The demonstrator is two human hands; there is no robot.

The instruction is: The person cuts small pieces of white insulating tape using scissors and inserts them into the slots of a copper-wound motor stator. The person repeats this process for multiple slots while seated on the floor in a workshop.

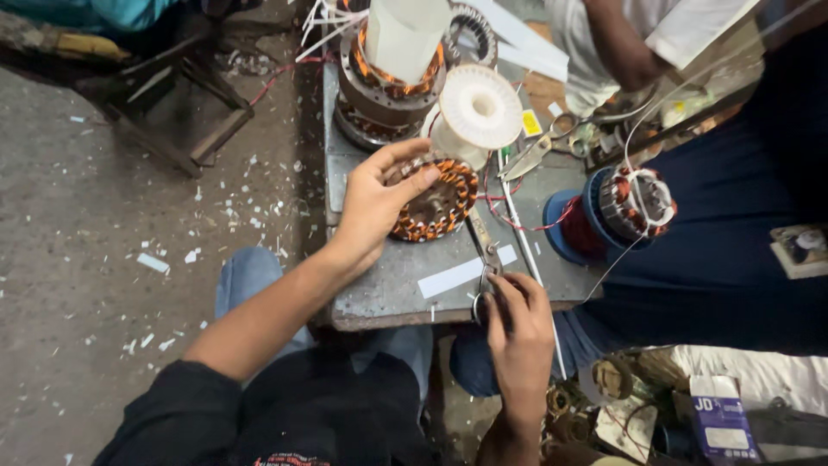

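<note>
My left hand [373, 203] grips a round motor stator [437, 204] with copper-orange windings, resting on a grey metal worktable [384, 289]. My right hand [520, 332] is at the table's front edge with its fingers in the handles of a pair of metal scissors [483, 250]; the blades point up toward the stator. A red wire [511, 216] trails from the stator to the right. A white paper strip [466, 269] lies flat just left of the scissors.
A stack of larger stators [384, 86] with a white spool [477, 108] stands at the back of the table. Another person's arm [625, 52] works at the far right near a second pair of scissors [539, 151] and a blue-based wound stator [617, 211]. Floor scraps lie left.
</note>
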